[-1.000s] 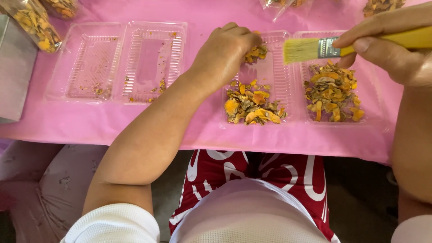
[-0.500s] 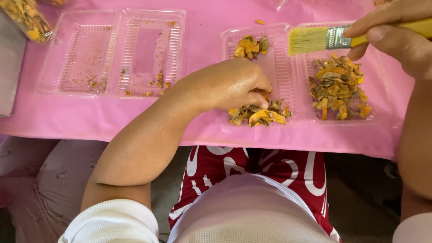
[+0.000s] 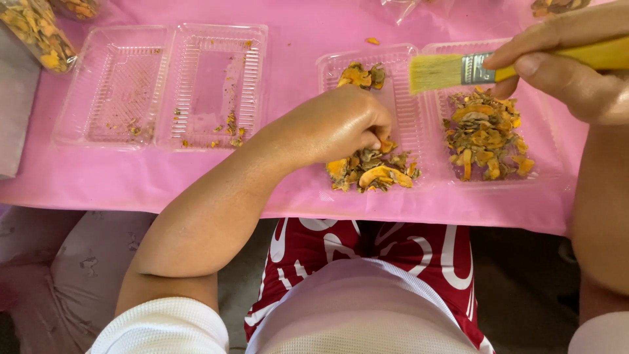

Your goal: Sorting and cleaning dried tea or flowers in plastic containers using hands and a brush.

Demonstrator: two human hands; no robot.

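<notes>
Head view: brush (image 3: pixel 458 69) lies level, bristles leftward.

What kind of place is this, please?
Probably a small hand-work table for sorting dried orange slices. A pink table cover holds clear plastic trays, the left hand picks at dried pieces, and the right hand holds a yellow brush.

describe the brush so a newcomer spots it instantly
Start at the pink table cover and go to its right side, where two clear trays hold orange-brown dried slices. The brush hangs over the right tray, held in the right hand. It alone has pale bristles, a metal band and a yellow handle.
</notes>
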